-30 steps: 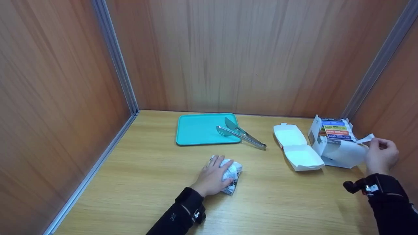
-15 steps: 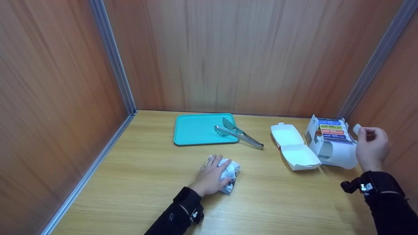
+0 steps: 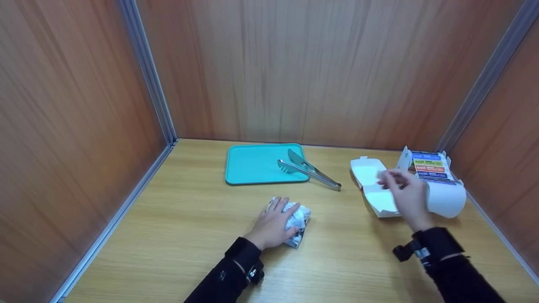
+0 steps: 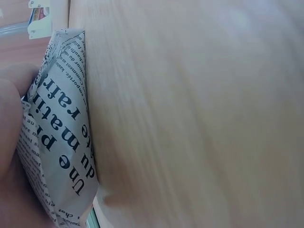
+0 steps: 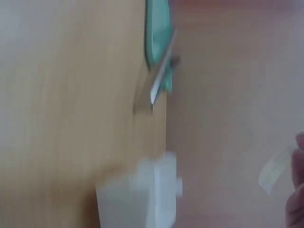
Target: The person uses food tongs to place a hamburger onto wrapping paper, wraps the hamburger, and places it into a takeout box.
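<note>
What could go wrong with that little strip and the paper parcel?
The strip has a loose end sticking out from the right hand, so it might curl over or, if it's sticky, catch on the fingers.

The paper parcel has folded edges under the left hand; they could spring open if that hand lifts.

The right hand overlaps the open white box in the head view, so it might bump it.

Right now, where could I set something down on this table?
Bare: between the brown wooden left panel and the left hand on the printed paper packet; also between packet and black right sleeve. Crowded: back right, with the right hand, open white carton and colour-striped white box.
</note>
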`<state>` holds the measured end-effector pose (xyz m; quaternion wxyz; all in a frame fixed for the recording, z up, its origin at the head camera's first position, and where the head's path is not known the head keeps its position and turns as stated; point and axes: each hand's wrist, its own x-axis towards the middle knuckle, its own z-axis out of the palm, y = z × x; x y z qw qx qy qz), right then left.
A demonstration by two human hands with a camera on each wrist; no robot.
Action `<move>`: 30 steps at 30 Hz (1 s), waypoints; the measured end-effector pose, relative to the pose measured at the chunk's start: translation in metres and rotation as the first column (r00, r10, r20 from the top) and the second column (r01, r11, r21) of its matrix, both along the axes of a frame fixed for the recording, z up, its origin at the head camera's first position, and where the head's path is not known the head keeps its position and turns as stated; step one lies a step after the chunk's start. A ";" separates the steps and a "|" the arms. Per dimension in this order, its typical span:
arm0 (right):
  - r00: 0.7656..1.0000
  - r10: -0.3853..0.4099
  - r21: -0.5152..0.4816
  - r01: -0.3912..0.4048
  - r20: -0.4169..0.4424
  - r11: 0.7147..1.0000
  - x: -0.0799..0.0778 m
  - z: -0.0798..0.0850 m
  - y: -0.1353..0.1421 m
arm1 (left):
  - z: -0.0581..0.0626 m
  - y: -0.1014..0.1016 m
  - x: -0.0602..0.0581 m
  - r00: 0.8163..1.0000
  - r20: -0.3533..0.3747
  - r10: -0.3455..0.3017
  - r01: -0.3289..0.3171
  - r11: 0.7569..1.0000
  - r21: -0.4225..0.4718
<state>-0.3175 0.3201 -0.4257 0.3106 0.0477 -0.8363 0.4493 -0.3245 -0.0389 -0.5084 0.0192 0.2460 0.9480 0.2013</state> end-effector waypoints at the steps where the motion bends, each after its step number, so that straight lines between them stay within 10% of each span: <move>1: 0.999 0.040 -0.014 -0.040 0.019 0.999 0.001 -0.003 -0.011 | 0.000 0.001 0.000 1.000 -0.002 0.003 -0.003 1.000 -0.006; 12: 0.889 0.395 -0.240 -0.341 0.231 0.909 0.025 -0.045 -0.104 | -0.001 0.018 0.006 0.989 -0.055 0.135 -0.136 0.990 -0.030; 19: 0.902 0.303 -0.492 -0.122 0.307 0.862 0.026 -0.064 -0.128 | -0.001 0.024 0.009 0.979 -0.077 0.188 -0.191 0.981 -0.033; 30: 0.765 0.427 -0.777 0.149 0.482 0.611 0.031 -0.087 -0.143 | 0.001 0.030 0.006 0.966 -0.109 0.233 -0.237 0.971 -0.023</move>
